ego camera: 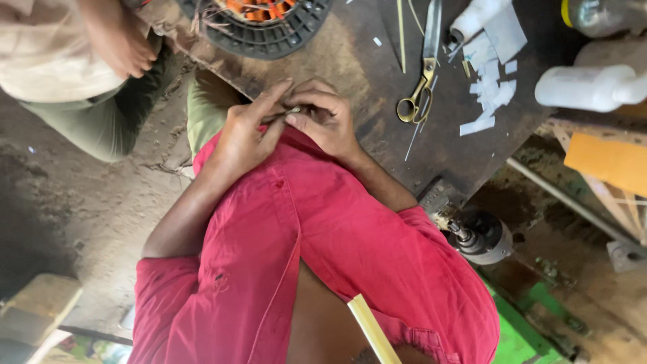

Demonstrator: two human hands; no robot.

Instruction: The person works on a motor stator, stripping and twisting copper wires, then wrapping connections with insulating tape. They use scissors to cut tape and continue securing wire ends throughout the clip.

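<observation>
Both hands meet at the edge of the dark table [377,74]: the left hand [244,138] and the right hand [325,118] each have their grip pinched on a thin sleeve piece [291,110] held between the fingertips, just above the red shirt [317,243]. Brass-handled scissors [421,81] lie near the right hand, white paper scraps [488,94] beyond them.

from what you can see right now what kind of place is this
Probably a small motor repair workshop. A worn, dark workbench holds a motor stator with orange windings, scissors and cut paper strips. A small motor sits below, and both hands pinch a thin piece.
</observation>
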